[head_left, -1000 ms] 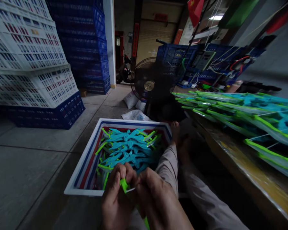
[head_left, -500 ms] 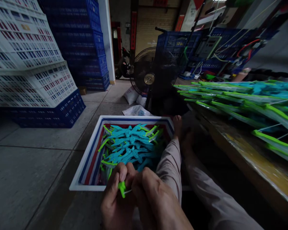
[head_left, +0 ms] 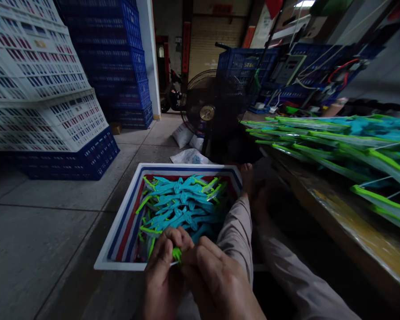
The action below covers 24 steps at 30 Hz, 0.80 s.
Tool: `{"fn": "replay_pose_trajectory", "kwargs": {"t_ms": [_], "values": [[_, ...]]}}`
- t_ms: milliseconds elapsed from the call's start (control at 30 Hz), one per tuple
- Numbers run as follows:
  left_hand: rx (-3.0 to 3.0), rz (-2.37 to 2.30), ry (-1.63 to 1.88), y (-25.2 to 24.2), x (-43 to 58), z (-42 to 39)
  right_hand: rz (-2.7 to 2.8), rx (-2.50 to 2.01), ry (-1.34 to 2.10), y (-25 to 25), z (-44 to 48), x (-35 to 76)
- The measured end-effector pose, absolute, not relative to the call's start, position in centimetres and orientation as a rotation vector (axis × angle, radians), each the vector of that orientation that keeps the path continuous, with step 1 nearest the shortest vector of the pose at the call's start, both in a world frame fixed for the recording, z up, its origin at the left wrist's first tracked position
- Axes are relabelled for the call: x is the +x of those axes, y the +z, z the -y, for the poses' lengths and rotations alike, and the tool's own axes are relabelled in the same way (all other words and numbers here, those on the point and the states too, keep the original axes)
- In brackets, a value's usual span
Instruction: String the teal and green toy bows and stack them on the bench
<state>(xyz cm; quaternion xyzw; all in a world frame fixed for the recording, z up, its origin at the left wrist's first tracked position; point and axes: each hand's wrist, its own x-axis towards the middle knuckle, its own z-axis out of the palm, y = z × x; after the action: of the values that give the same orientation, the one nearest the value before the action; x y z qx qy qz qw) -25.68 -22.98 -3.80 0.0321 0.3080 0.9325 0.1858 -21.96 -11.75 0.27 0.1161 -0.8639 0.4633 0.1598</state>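
Close together at the near edge of the crate, my two hands work on a small bright green plastic piece (head_left: 176,254). My left hand (head_left: 165,271) has thumb and fingers closed round its left side. From the right, my right hand (head_left: 216,275) is curled in against the same piece, its fingertips mostly hidden behind the knuckles. A short bit of white string (head_left: 174,263) shows just below the green piece. Beyond my hands, turquoise and green plastic toy bows (head_left: 183,200) lie heaped in a white-rimmed crate (head_left: 120,213) lined with striped sheeting.
On the right, a table (head_left: 323,209) carries many more green and turquoise bows (head_left: 320,133) with strings. White crates (head_left: 36,89) and blue crates (head_left: 103,62) are stacked at the left. A floor fan (head_left: 206,111) and white sacks (head_left: 190,156) stand ahead. My legs (head_left: 240,231) flank the crate's right side.
The green piece has shifted slightly up and right between my fingers and less of it shows. My left thumb has moved up beside it, and both hands remain close together.
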Motion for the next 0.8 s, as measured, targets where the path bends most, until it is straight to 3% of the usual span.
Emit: {"fn": "replay_pose_trajectory", "kwargs": {"t_ms": [433,800], "values": [[-0.248,-1.155,2.367,-4.0,-26.2,22.4,2.674,0.414,0.215,-1.8,11.5,-22.5],[-0.128,-1.513,2.268,-6.7,-26.6,21.4,2.453,0.224,0.145,-0.5,9.0,-25.1]]}}
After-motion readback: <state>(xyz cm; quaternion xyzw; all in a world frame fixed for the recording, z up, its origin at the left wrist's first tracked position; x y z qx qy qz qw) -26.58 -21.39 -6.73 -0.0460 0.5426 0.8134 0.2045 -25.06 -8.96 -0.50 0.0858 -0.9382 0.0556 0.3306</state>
